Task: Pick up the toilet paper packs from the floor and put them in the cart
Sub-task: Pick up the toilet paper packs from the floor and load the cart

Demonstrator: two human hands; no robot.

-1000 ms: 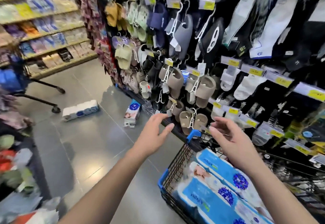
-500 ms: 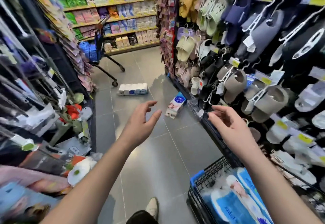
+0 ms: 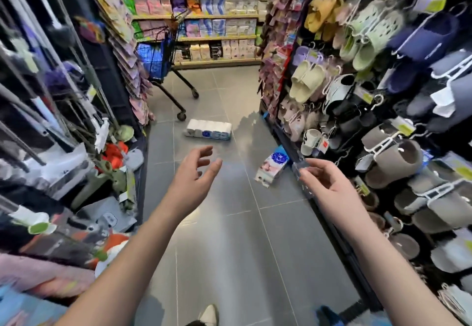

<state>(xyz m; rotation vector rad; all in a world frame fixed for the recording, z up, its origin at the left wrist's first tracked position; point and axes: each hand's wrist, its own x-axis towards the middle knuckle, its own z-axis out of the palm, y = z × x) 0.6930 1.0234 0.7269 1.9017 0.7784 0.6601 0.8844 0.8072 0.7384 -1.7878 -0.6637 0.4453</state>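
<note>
Your left hand is raised over the grey tile floor, fingers loosely spread and slightly curled, holding nothing. Your right hand is held out just beside the slipper rack, fingers relaxed and apart, also holding nothing.

The white toilet paper pack lies flat on the floor mid-aisle, well ahead of both hands. The blue-and-pink pack sits tilted at the base of the slipper rack, near your right fingertips but apart from them. A shopping cart stands at the aisle's far end, just beyond the white pack.
</note>
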